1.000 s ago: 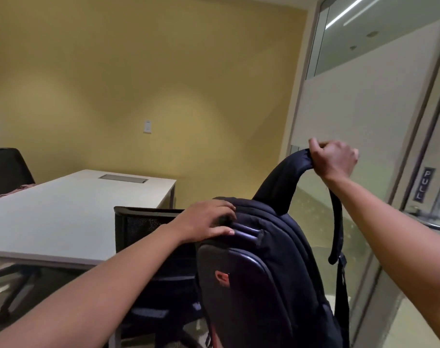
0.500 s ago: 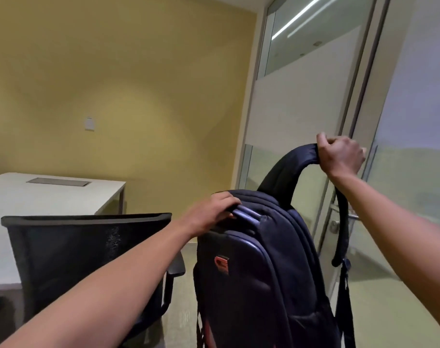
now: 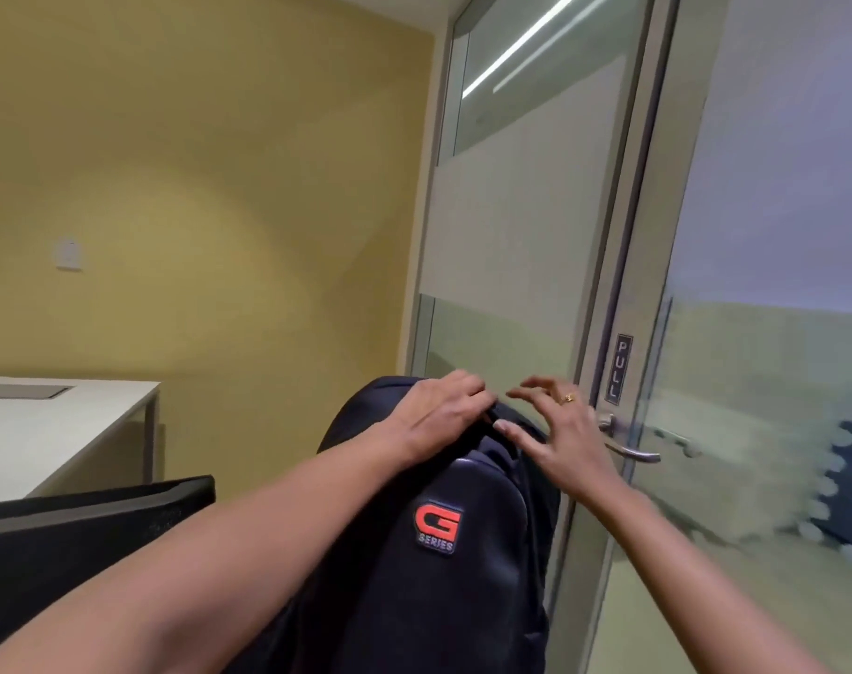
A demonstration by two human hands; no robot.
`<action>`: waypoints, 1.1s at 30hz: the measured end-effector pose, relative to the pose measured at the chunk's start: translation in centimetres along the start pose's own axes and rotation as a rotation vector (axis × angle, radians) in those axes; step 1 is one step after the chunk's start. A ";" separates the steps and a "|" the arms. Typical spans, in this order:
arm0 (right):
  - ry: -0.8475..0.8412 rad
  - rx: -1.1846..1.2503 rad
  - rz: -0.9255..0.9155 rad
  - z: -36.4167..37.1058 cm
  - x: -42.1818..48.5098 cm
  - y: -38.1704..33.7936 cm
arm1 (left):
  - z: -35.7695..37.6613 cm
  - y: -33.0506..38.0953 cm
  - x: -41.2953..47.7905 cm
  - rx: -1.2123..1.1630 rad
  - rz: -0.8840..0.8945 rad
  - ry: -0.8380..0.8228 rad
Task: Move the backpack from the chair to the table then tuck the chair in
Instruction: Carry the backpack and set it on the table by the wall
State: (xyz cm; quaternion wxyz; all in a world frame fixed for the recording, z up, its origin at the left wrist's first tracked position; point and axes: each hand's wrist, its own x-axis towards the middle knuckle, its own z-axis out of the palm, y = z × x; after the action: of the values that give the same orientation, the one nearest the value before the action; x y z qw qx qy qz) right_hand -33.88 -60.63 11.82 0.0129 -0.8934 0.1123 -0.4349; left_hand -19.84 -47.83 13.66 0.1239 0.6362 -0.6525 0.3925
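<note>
The dark backpack (image 3: 429,591) with a red "G series" patch stands upright in front of me, at lower centre. My left hand (image 3: 438,413) grips its top, fingers curled over the upper edge. My right hand (image 3: 555,430) hovers just right of that spot with fingers spread, thumb touching the top of the bag. The black mesh chair (image 3: 74,537) shows its backrest at the lower left, beside the bag. The white table (image 3: 64,430) lies behind the chair at the left.
A glass door with a "PULL" sign (image 3: 621,369) and a metal lever handle (image 3: 628,447) stands close behind the backpack on the right. A yellow wall (image 3: 220,211) closes the room ahead, with a frosted glass panel (image 3: 506,245) beside it.
My right hand has let go of the raised shoulder strap and come down, open, to the top of the bag. The strap has dropped. The view has swung right toward the door.
</note>
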 end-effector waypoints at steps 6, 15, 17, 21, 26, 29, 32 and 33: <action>-0.101 0.074 0.047 7.9 3.0 2.5 | 4.9 -6.0 0.3 0.045 -0.001 0.001; 0.138 -0.432 -0.295 15.8 14.4 6.5 | 13.1 -17.2 3.8 0.101 0.042 0.250; 0.194 -0.452 -0.365 17.0 16.0 7.4 | 14.2 -19.4 4.6 0.088 0.123 0.275; 0.246 -0.468 -0.435 19.0 19.5 9.3 | 17.2 -23.5 6.7 0.027 0.130 0.224; 0.242 -0.452 -0.314 23.5 24.4 14.1 | 22.4 -27.5 9.5 -0.081 -0.009 0.155; 0.214 -0.438 -0.283 27.3 27.2 17.5 | 25.6 -29.4 11.4 -0.073 -0.082 0.110; 0.172 -0.425 -0.312 31.5 29.7 20.7 | 29.3 -31.7 12.5 -0.056 -0.126 0.048; 0.153 -0.414 -0.327 33.0 30.4 21.6 | 30.7 -32.5 12.6 -0.039 -0.144 0.037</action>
State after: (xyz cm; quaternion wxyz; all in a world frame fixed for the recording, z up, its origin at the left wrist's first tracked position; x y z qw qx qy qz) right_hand 5.92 -90.62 12.27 -0.2489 -0.8477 0.0535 -0.4653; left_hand 18.68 -73.79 13.29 0.1762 0.6717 -0.6101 0.3816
